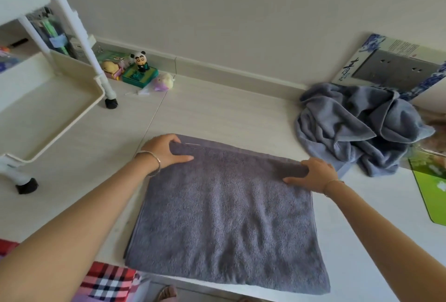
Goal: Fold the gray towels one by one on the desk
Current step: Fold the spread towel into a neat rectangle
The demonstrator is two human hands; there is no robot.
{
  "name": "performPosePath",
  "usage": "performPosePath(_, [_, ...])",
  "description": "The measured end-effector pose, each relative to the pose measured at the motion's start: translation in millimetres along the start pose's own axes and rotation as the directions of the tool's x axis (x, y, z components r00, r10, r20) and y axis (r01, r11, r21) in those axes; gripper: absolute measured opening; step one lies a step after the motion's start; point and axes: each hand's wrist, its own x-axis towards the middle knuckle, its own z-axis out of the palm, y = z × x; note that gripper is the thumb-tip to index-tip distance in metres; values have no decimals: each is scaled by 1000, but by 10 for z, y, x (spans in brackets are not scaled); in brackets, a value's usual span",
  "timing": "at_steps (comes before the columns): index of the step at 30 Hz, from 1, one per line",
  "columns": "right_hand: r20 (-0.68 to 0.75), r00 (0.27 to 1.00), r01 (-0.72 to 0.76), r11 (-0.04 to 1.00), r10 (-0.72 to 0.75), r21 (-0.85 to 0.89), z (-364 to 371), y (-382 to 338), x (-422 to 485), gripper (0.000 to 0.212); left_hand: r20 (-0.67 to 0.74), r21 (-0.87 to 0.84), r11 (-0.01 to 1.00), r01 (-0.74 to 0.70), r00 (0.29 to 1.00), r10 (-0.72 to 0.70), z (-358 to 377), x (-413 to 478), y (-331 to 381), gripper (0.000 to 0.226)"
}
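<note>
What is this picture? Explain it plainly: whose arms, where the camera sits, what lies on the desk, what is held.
No machine here: a person wears a camera on the head, looking down at their own bare arms. The left hand and right hand pinch the far corners of a gray towel lying flat and doubled on the white desk. A crumpled pile of gray towels waits at the right. A white cart and small toy figures stand at the left.
</note>
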Motion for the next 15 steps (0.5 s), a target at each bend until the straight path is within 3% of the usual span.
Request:
performPosePath(2, [-27, 1000, 21, 929, -12, 369, 91, 174, -32, 41, 22, -236, 969, 75, 997, -72, -28, -48, -168, 49])
performPosePath(4, [-73, 997, 43, 690, 14, 723, 155, 220, -96, 30, 36, -377, 921, 100, 995, -94, -43, -98, -213, 51])
performPosePath(6, [-45, 998, 20, 436, 47, 900, 239, 168, -196, 19, 13, -485, 870, 91, 995, -97, 15, -167, -169, 47])
performPosePath(8, [26, 996, -45, 243, 80, 969, 319, 79, -281, 21, -34, -565, 822, 65, 994, -102, 95, -261, -91, 33])
performPosePath(9, [38, 994, -60, 214, 106, 975, 364, 53, -308, 25, -61, -587, 807, 57, 992, -114, 145, -292, -65, 28])
performPosePath(13, [-114, 965, 16, 380, 237, 925, 489, -114, -442, 19, -223, -490, 869, 69, 954, -201, 296, -420, -55, 18])
performPosePath(15, [-206, 942, 85, 404, 266, 911, 527, -221, -564, 17, -266, -418, 908, 25, 952, -149, 301, -519, 7, 16])
